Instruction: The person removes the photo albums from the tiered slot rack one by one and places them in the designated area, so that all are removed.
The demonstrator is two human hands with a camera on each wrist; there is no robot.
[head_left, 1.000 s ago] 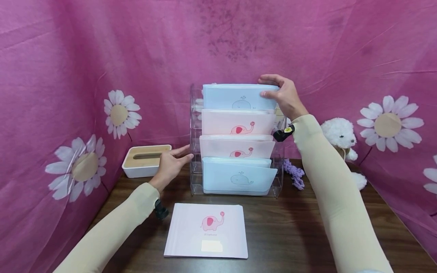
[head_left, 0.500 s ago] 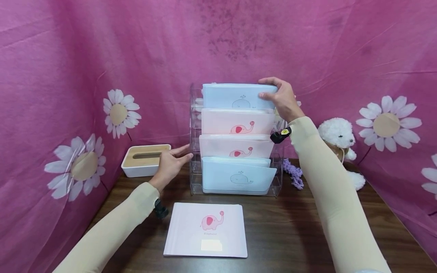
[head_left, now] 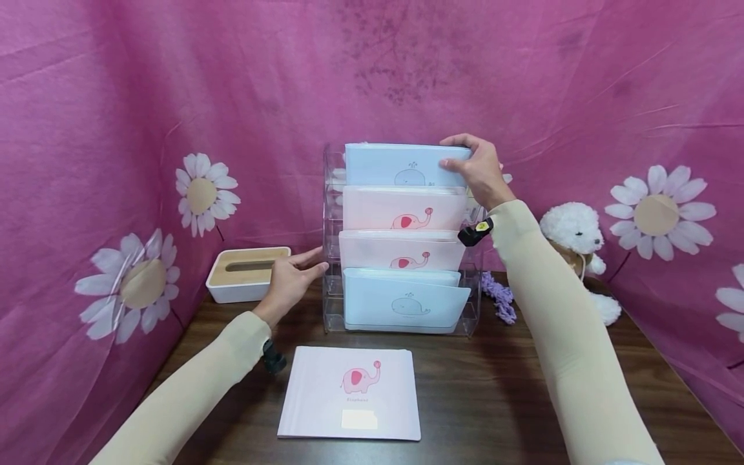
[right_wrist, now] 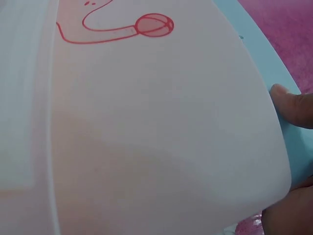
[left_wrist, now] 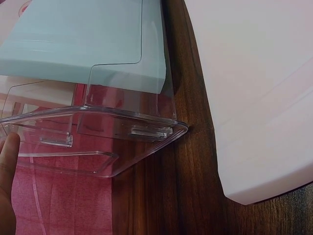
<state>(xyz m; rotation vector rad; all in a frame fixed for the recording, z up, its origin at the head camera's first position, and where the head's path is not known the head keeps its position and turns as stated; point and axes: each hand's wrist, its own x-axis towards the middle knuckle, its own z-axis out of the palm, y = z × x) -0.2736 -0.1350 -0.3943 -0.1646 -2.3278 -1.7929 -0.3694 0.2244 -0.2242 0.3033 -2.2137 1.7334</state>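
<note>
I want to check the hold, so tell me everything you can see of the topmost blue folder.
The blue folder is pale, smooth and plastic-looking, with a whale drawn in dark outline on its front. It stands roughly upright, broad side forward, at the top of the clear rack, behind the upper pink folder. Its lower part is hidden, so whether it is seated cannot be told. The right grip pinches its upper right corner, thumb in front and fingers behind.

Right arm (head_left: 555, 310) high, right fingers (head_left: 462, 138) pinched; left arm (head_left: 212, 374) lower, left fingers (head_left: 307, 257) outstretched.
</note>
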